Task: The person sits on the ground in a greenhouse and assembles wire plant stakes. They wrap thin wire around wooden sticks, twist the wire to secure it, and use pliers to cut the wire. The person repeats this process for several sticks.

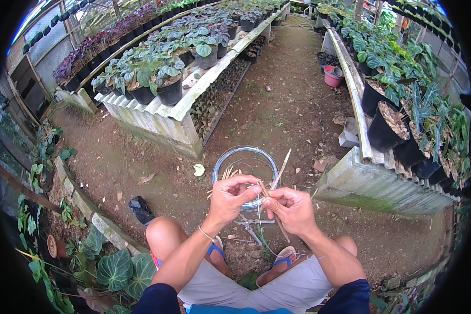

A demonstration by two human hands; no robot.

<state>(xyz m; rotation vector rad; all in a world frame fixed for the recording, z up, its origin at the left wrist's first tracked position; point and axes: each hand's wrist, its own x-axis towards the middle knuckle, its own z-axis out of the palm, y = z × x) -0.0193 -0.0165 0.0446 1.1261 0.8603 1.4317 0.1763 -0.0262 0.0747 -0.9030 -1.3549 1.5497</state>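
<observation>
Above my knees, both hands meet at a thin wooden stick (264,189). My left hand (233,198) pinches near its upper end. Close beside it, my right hand (293,210) grips the stick lower down, thumb against fingers; its lower end (283,230) shows below that hand. A thin pale wire (259,210) hangs down by the fingers; whether it is wound around the stick I cannot tell. Beyond the hands lies a coil of silvery wire (243,148) on the ground, partly covered by my hands. Several short sticks (228,171) and a longer pale stick (283,166) are near it. Pliers (252,229) lie between my feet.
A bench (180,111) with potted plants (170,90) stands ahead left; another, on a concrete block wall (361,180), stands at right. Between them runs a dirt path (277,83). A black object (140,210) lies by my left knee, near leafy plants (115,269).
</observation>
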